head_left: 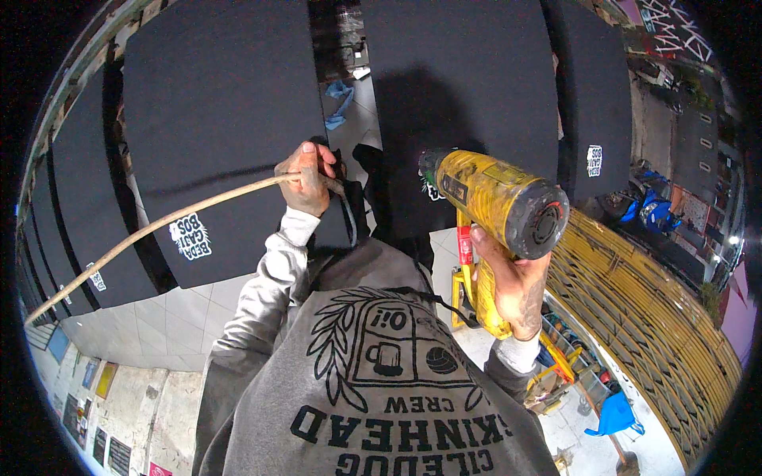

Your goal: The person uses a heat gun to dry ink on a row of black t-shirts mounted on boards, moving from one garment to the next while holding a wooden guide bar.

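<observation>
In my right hand (520,289) is a worn yellow heat gun (496,190) with a black rear cap, its fingers wrapped round the handle. The nozzle points away to the left, over the lower part of a black cloth-covered panel (460,71), and partly covers a white print there. My left hand (305,182) is closed round a long, thin tan stick (190,205) that runs off to the far left. Past the fingers, a thin grey curved piece (350,218) hangs down; whether it joins the stick I cannot tell. Below that hand lies another black cloth panel (222,87) with a white print.
More black panels (79,174) stand in a row to the left, and one (595,95) to the right. A blue cloth (339,103) lies in the gap ahead. At right are a yellow folding gate (643,317), a blue motorbike (657,210) and a blue dustpan-like thing (615,414).
</observation>
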Motion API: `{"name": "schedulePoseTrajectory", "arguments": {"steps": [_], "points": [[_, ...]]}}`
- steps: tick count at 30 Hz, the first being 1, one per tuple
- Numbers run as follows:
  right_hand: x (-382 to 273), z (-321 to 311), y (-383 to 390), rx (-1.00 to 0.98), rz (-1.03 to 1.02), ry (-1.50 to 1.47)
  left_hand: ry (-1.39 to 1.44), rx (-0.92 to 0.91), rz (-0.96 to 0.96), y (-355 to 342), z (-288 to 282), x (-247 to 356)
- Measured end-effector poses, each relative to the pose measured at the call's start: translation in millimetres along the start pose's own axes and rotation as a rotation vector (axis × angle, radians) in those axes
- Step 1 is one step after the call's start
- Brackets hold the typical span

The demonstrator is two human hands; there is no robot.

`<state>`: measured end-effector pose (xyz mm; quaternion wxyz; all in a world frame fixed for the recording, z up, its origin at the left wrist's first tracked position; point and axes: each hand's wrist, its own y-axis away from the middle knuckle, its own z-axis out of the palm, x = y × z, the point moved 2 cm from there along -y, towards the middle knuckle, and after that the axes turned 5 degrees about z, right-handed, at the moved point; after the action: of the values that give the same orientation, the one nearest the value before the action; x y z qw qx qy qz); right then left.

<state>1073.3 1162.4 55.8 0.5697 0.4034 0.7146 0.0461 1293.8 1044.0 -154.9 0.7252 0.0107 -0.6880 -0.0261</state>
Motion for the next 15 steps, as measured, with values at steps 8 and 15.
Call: {"name": "schedulePoseTrajectory", "arguments": {"steps": [8, 15], "points": [[11, 3, 0, 0.036, -0.097, 0.131, 0.014, 0.029, 0.018, -1, 3, 3], [5, 6, 3, 0.017, -0.086, 0.105, -0.011, 0.002, -0.009, -1, 1, 0]]}}
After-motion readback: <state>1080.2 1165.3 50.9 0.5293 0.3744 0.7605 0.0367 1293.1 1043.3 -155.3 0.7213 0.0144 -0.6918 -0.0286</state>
